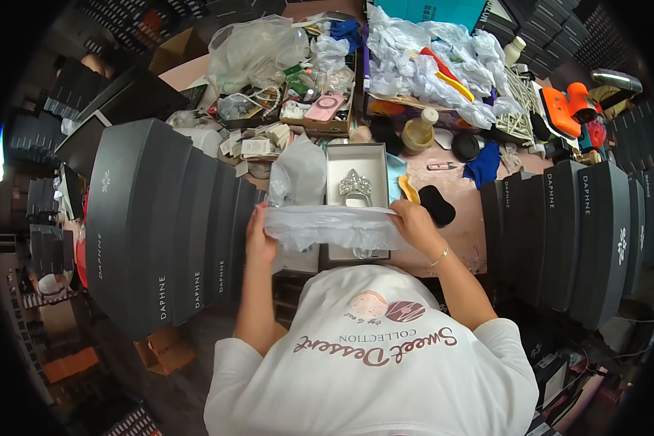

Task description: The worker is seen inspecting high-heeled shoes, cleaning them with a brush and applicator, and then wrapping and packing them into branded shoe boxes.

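A sheet of white tissue paper (334,228) is stretched crosswise in front of my body, folded into a long band. My left hand (260,236) grips its left end, and my right hand (418,224), with a thin bracelet at the wrist, pinches the right end. Just beyond the paper lies an open shoe box (334,163) with a white inside. A shoe with a sparkling silver ornament (356,186) rests in it, its near part covered by the paper. More crumpled white paper (298,171) is at the box's left side.
Dark grey shoe boxes stand in rows at left (142,225) and right (559,232). Behind are a carton of mixed small items (320,127) and a heap of white wrapping (421,65). A black pad (437,206), a blue cloth (483,166) and a small bottle (418,132) lie nearby.
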Available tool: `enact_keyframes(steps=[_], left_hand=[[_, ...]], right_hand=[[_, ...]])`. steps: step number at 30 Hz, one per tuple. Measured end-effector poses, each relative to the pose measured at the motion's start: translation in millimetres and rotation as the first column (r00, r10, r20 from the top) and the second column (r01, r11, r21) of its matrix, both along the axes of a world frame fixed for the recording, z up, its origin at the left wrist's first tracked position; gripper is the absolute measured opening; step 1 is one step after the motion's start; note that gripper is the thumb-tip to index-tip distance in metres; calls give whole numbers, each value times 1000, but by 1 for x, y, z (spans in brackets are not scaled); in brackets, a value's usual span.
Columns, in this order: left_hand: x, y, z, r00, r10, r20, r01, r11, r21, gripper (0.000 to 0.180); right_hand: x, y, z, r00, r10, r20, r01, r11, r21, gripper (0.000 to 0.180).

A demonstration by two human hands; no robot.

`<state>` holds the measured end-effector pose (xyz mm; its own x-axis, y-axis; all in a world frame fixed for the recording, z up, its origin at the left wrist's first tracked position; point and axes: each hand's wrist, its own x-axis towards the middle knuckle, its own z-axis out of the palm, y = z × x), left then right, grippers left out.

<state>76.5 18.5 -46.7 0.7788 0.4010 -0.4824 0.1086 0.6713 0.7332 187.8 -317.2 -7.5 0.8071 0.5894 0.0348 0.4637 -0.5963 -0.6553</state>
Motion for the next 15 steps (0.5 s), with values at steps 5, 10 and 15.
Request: enact_keyframes(steps=[5, 10, 15], left_hand=[[4, -67, 4, 1000, -16, 27, 19, 989, -145, 50], [6, -35, -11, 997, 71, 4, -71, 997, -24, 33], [-16, -23, 25, 991, 116, -67, -7, 545, 838, 45]], right_hand=[[-14, 1, 18, 998, -30, 63, 36, 996, -86, 9], [-14, -21, 10, 998, -49, -46, 53, 994, 93, 8], [-18, -34, 12, 995, -92, -29, 92, 996, 1, 11]])
